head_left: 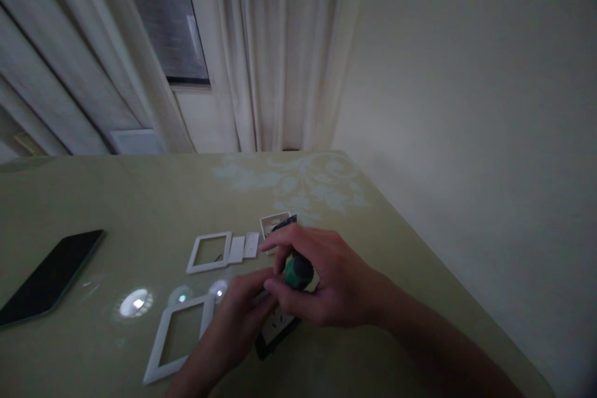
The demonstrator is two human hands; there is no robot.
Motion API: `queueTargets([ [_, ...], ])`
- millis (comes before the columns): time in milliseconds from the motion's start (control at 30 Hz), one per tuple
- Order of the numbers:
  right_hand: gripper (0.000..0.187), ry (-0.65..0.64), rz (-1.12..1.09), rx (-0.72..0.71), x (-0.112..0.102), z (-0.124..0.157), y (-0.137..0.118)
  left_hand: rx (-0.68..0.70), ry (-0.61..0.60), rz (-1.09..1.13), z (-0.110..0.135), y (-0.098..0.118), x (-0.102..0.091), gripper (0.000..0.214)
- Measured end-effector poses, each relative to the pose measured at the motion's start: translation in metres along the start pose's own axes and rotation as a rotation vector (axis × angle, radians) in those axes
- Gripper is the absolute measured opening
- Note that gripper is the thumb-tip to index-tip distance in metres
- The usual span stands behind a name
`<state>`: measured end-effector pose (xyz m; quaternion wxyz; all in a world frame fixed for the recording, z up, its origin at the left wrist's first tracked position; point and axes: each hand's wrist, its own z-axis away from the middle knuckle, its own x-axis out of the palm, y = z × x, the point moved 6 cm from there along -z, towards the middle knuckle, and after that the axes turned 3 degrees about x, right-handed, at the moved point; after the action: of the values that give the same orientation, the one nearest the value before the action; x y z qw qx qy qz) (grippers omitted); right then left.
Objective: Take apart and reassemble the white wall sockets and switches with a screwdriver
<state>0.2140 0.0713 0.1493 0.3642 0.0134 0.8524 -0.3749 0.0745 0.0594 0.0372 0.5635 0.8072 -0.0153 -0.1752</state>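
My right hand is closed around a screwdriver, whose green and black handle points up toward me; its shaft and tip are hidden behind my fingers. Below it, a wall socket with a white slotted face and dark edge lies tilted on the table. My left hand grips the socket's left side, its fingertips close to the screwdriver and partly covered. Just beyond my hands sits a white, open-backed piece with a dark part, half hidden by the right hand.
Two white square frames, a near one and a far one, lie left of my hands. Small white cover plates lie beside the far frame. A dark phone-like slab rests at the left. A wall borders the table's right edge.
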Motion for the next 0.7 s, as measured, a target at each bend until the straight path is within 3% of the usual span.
queueTargets([
  [67, 0.038, 0.006, 0.000, 0.000, -0.001, 0.000, 0.000, 0.016, -0.019, 0.003, 0.000, 0.002, 0.002, 0.024],
  [267, 0.039, -0.009, -0.028, 0.002, 0.001, -0.001, 0.001, -0.002, 0.071, 0.057, -0.002, 0.002, 0.002, 0.010],
  [467, 0.032, 0.065, 0.010, -0.010, -0.004, 0.000, -0.003, -0.025, 0.058, -0.046, 0.000, -0.003, -0.001, 0.023],
  [533, 0.022, 0.204, 0.037, -0.014, -0.021, 0.003, -0.006, -0.057, 0.068, -0.141, 0.003, -0.003, -0.006, 0.017],
  [633, 0.014, 0.565, 0.055, 0.071, -0.060, 0.016, 0.000, -0.104, -0.001, -0.362, 0.011, -0.001, -0.007, 0.057],
  [700, 0.019, 0.809, -0.017, 0.105, -0.084, 0.031, 0.013, -0.156, -0.088, -0.524, 0.018, -0.002, -0.003, 0.062],
])
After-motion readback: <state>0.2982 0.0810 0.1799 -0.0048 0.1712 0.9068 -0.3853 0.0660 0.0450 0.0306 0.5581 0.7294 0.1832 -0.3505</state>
